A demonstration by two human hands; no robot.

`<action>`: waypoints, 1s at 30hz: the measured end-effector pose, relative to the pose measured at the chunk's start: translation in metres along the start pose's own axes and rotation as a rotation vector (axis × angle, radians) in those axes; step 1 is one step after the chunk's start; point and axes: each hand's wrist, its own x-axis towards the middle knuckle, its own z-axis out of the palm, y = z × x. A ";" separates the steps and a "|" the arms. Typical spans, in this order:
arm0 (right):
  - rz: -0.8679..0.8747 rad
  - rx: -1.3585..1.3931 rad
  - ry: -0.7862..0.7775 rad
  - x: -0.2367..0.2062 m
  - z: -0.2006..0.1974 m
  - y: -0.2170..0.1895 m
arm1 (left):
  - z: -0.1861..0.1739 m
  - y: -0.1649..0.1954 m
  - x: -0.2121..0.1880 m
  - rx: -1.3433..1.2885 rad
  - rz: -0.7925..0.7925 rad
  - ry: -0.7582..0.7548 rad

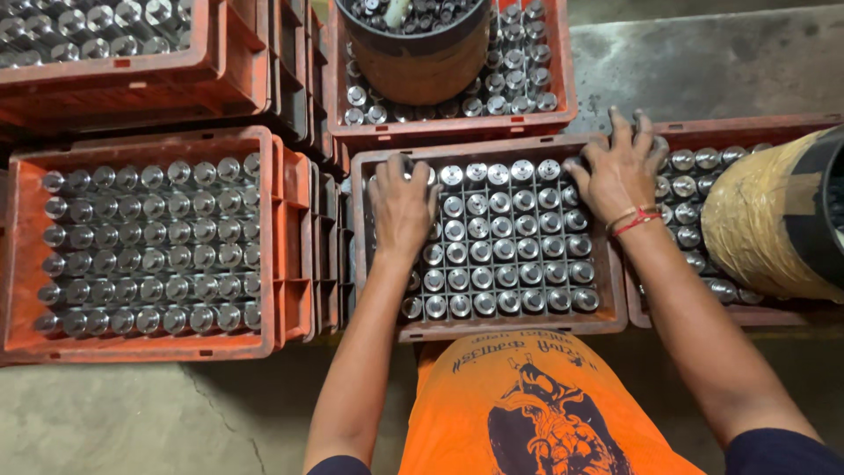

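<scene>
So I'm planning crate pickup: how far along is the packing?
Done: the left crate looks full of upright metal cylinders. In hand: the left hand and right hand rest on the nearly full middle crate. Left: more cylinders sit in the bucket.

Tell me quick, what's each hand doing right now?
Left hand: palm down on the metal cylinders in the middle crate; grip cannot be told.
Right hand: open, fingers spread over the cylinders.
</scene>
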 end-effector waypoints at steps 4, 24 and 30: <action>0.043 0.074 -0.050 -0.002 0.005 0.002 | -0.002 0.009 -0.024 0.079 -0.114 0.021; 0.034 0.048 -0.193 0.014 0.005 -0.004 | 0.004 -0.033 -0.017 -1.572 -0.569 -0.079; 0.014 0.069 -0.117 0.010 0.002 -0.004 | 0.018 -0.015 -0.027 -0.357 -0.214 -0.104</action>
